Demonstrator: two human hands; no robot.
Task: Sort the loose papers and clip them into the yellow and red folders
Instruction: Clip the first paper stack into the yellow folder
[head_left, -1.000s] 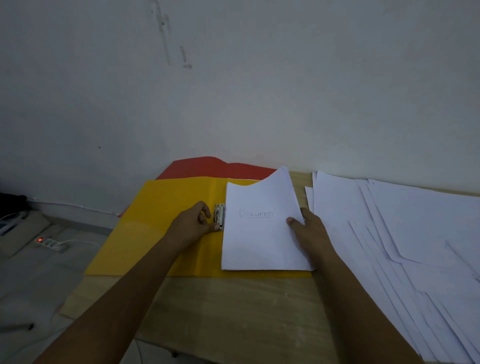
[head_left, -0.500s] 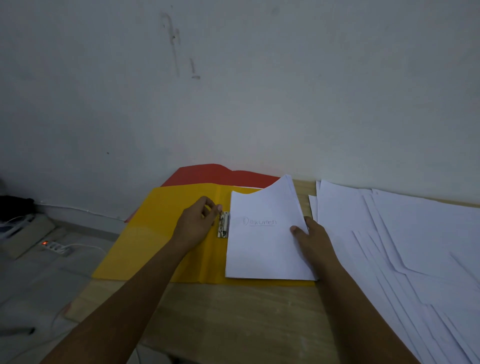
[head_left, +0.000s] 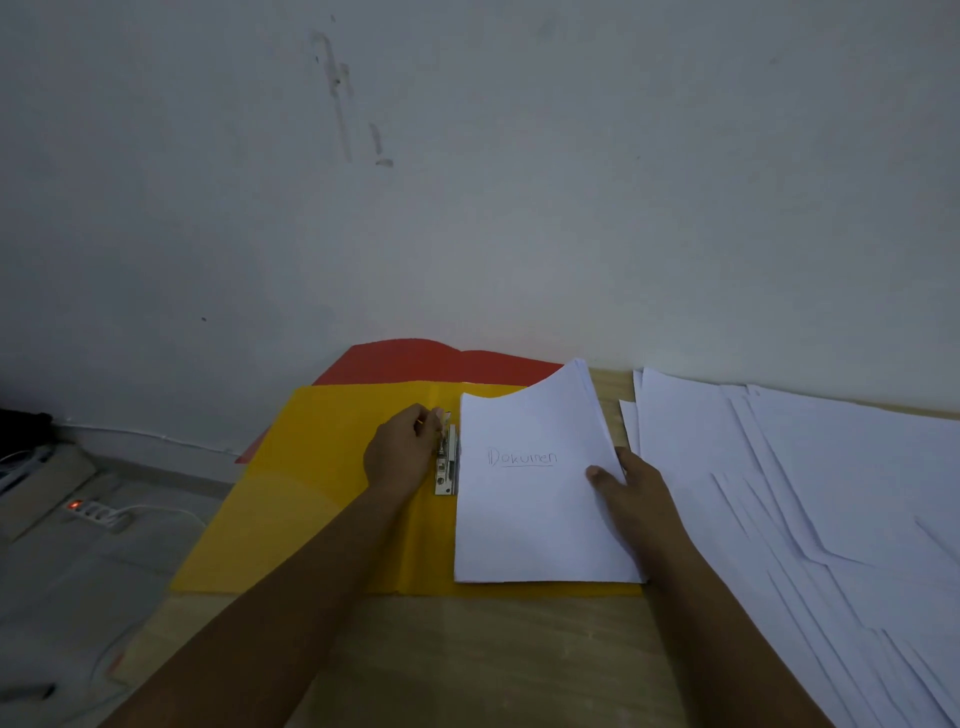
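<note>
A yellow folder (head_left: 311, 488) lies open on the wooden table, with a red folder (head_left: 441, 361) under its far edge. A white paper stack (head_left: 530, 519) with handwriting on top rests on the folder's right half; its far right corner curls up. My left hand (head_left: 402, 452) pinches the lever of the metal clip (head_left: 448, 467) at the stack's left edge. My right hand (head_left: 631, 486) grips the stack's right edge, thumb on top.
Several loose white sheets (head_left: 810, 499) are spread over the right part of the table (head_left: 493, 654). A white wall rises just behind. On the floor at the left lies a power strip (head_left: 93, 512) with a red light.
My left fingers have moved up along the clip to its far end and lifted the lever. The stack and my right hand have hardly shifted.
</note>
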